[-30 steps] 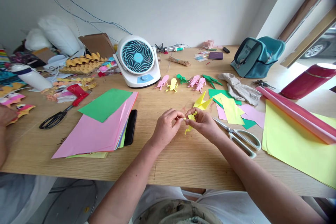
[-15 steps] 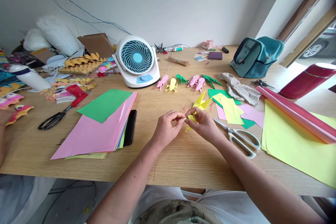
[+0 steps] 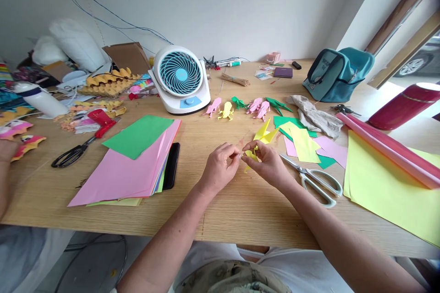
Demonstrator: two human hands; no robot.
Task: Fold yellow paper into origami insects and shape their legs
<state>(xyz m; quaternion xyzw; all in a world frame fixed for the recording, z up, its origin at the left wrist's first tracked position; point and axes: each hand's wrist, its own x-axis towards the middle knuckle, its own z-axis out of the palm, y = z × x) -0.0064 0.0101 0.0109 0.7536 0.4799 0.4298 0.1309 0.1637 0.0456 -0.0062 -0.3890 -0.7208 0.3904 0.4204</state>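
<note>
Bag (image 3: 338, 74) in teal sits at the table's right rear, and red flask (image 3: 404, 106) is nearer the right edge; the contents of both are hidden. Both forearms reach forward, hands meeting low over the table's middle. The right hand (image 3: 270, 161) pinches a small yellow paper piece (image 3: 251, 154) between thumb and fingers. The left hand (image 3: 220, 167) curls, thumb against forefinger, at its left side; whether it grips paper, I cannot tell.

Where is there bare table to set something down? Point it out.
Bare table shows between the black slab and left hand, and between the forearms to the front edge. Crowded: right of the right hand, with pale scissors, paper scraps and yellow sheets.
</note>
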